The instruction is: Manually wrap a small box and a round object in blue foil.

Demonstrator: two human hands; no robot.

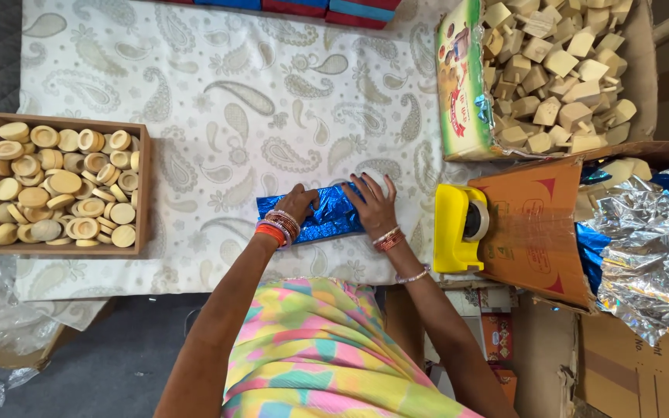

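Both hands, left hand point(297, 203), right hand point(371, 203), flat on blue foil package point(327, 215), yellow tape dispenser point(458, 228) beside.

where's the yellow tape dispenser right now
In the head view the yellow tape dispenser sits at the right edge of the patterned cloth, just right of the right hand and against the orange cardboard flap.
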